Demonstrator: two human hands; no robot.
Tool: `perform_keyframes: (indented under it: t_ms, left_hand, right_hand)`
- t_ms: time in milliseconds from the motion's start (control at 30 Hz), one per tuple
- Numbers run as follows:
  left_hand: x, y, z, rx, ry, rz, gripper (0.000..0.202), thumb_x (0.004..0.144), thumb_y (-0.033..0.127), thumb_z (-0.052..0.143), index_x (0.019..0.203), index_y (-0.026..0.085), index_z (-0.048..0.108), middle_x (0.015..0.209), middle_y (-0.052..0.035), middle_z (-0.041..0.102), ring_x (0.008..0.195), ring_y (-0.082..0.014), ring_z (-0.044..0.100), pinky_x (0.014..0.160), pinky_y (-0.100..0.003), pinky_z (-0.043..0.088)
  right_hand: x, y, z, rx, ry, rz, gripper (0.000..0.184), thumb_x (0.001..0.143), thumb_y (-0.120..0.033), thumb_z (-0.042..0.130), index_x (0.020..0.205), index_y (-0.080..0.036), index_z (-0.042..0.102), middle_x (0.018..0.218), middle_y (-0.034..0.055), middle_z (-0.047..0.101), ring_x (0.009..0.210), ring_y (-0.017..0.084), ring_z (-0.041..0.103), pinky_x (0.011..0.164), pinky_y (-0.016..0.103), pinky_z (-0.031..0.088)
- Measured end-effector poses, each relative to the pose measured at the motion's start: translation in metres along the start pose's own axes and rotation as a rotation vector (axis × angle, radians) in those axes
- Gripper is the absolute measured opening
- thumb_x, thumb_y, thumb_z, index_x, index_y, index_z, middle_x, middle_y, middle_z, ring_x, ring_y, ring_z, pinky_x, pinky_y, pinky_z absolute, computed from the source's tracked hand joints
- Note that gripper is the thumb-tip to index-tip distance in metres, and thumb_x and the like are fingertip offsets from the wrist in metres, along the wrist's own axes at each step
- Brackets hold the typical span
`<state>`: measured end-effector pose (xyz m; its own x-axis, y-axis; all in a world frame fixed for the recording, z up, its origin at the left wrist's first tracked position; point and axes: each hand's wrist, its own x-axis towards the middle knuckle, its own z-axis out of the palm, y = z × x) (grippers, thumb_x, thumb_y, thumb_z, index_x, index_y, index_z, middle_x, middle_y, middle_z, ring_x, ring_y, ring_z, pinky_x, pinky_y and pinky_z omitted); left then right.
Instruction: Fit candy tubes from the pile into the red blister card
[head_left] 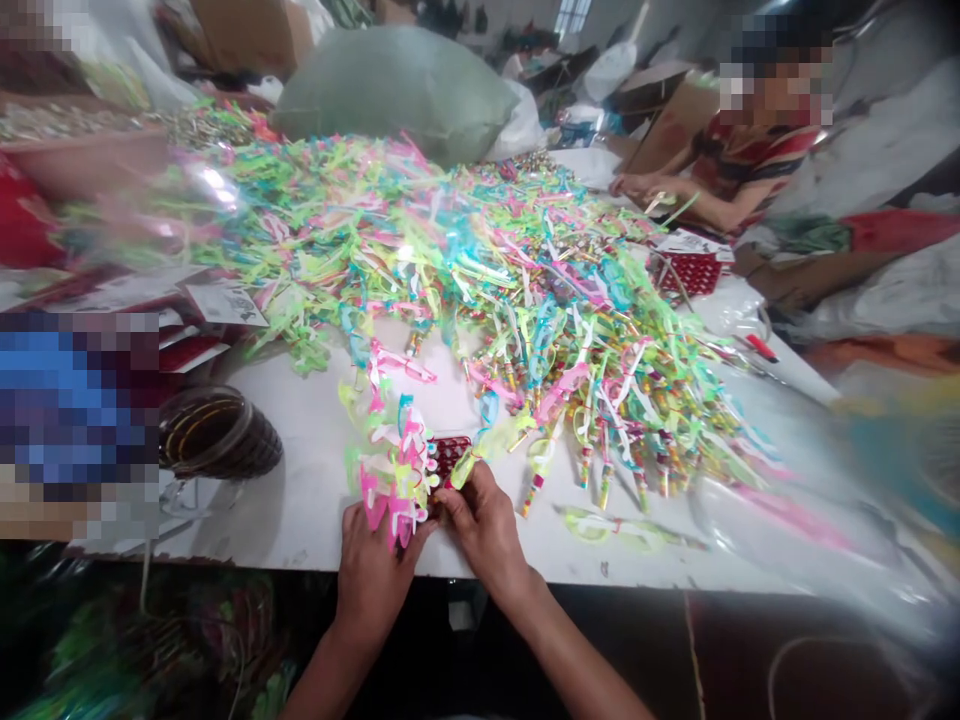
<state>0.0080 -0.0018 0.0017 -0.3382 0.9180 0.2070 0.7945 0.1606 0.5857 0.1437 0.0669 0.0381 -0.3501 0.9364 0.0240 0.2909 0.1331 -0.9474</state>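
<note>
At the table's front edge, my left hand (377, 560) is closed around the near side of a dark red box with rows of holes (448, 455). Pink, white and yellow plastic pieces (397, 475) stand in the box and cover much of it. My right hand (484, 520) pinches a yellow-green plastic piece (471, 462) over the box's right side; its lower end is hidden by my fingers. Just right of this hand lie more glasses-shaped plastic pieces on striped stems (538, 470), and a single yellow-green one (622, 527) lies flat near the edge.
A big heap of coloured plastic pieces (360, 220) spreads over the white table (315, 520). On the left stand a glass mug of dark liquid (221, 435) and folded red cartons (191, 345). Across the table, a person in a striped shirt (750, 160) works beside another red box (694, 270).
</note>
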Motion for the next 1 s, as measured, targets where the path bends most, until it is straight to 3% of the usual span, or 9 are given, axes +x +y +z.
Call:
perform_keyframes:
  t_ms: [133,233,333,433,533,600,700,867,1000]
  left_hand:
    - [0.0,-0.001,0.0,0.006,-0.082,-0.038,0.046,0.084,0.056,0.046,0.102,0.016,0.061,0.101,-0.0131,0.064,0.1,-0.031,0.056,0.09,-0.049,0.045]
    - [0.001,-0.001,0.0,-0.011,-0.089,-0.035,0.048,0.084,0.056,0.045,0.106,0.016,0.06,0.103,-0.0141,0.064,0.104,-0.0321,0.055,0.09,-0.051,0.045]
    - [0.001,-0.001,0.001,-0.014,-0.078,-0.025,0.049,0.083,0.058,0.047,0.106,0.017,0.061,0.103,-0.0138,0.065,0.104,-0.032,0.056,0.091,-0.051,0.045]
    - [0.001,0.0,0.001,0.004,-0.068,-0.028,0.047,0.082,0.059,0.048,0.099,0.017,0.063,0.1,-0.0134,0.065,0.101,-0.0313,0.057,0.091,-0.051,0.045]
    - [0.0,0.001,0.0,0.013,-0.059,-0.016,0.044,0.083,0.056,0.048,0.098,0.018,0.063,0.097,-0.0125,0.066,0.097,-0.03,0.058,0.088,-0.048,0.046]
    - [0.0,0.001,0.0,0.012,-0.052,0.003,0.042,0.084,0.054,0.049,0.1,0.018,0.062,0.097,-0.012,0.066,0.096,-0.0291,0.059,0.086,-0.047,0.047]
    - [0.0,0.0,0.001,0.023,-0.056,0.002,0.042,0.084,0.054,0.049,0.103,0.018,0.062,0.099,-0.0122,0.066,0.098,-0.0294,0.058,0.087,-0.047,0.047]
    - [0.001,-0.002,0.002,0.0,-0.072,-0.021,0.044,0.085,0.052,0.046,0.107,0.017,0.061,0.105,-0.0129,0.065,0.101,-0.0315,0.056,0.089,-0.05,0.046]
    - [0.002,0.001,0.0,-0.015,-0.039,-0.015,0.047,0.083,0.056,0.048,0.106,0.018,0.062,0.102,-0.0117,0.066,0.104,-0.0326,0.055,0.092,-0.051,0.044]
  right_hand:
    - [-0.003,-0.014,-0.001,-0.297,-0.084,-0.173,0.015,0.091,-0.024,0.038,0.092,-0.02,0.053,0.094,0.0065,0.059,0.089,0.017,0.056,0.076,0.029,0.046]
    - [-0.002,-0.018,-0.002,-0.325,-0.074,-0.204,0.015,0.091,-0.02,0.036,0.091,-0.02,0.052,0.095,0.0071,0.058,0.09,0.018,0.056,0.076,0.03,0.047]
    - [0.006,-0.012,-0.006,-0.106,-0.081,-0.055,0.007,0.089,-0.027,0.043,0.088,-0.022,0.048,0.077,0.0007,0.059,0.07,0.014,0.058,0.063,0.025,0.047]
    - [0.014,-0.003,-0.008,0.261,-0.149,0.146,0.013,0.087,-0.035,0.048,0.089,-0.024,0.042,0.053,-0.0086,0.052,0.042,0.01,0.05,0.042,0.02,0.039]
    - [0.015,0.003,-0.008,0.415,-0.143,0.18,0.019,0.086,-0.04,0.05,0.091,-0.024,0.041,0.05,-0.0097,0.051,0.039,0.011,0.048,0.038,0.02,0.035]
    - [0.011,0.003,-0.008,0.318,-0.09,0.146,0.019,0.086,-0.041,0.051,0.09,-0.023,0.043,0.055,-0.008,0.052,0.044,0.01,0.05,0.044,0.021,0.038]
    - [0.002,-0.001,-0.004,-0.031,-0.009,0.056,0.014,0.089,-0.037,0.048,0.087,-0.022,0.047,0.067,-0.0029,0.056,0.059,0.012,0.055,0.055,0.022,0.041]
    - [-0.007,-0.005,0.009,-0.576,-0.033,-0.166,0.016,0.09,-0.018,0.037,0.09,-0.02,0.053,0.087,0.0057,0.059,0.069,0.016,0.058,0.056,0.024,0.039]
    - [0.001,-0.006,-0.004,-0.463,-0.107,-0.195,0.012,0.09,-0.026,0.045,0.087,-0.021,0.055,0.082,0.0028,0.061,0.071,0.015,0.058,0.06,0.023,0.042]
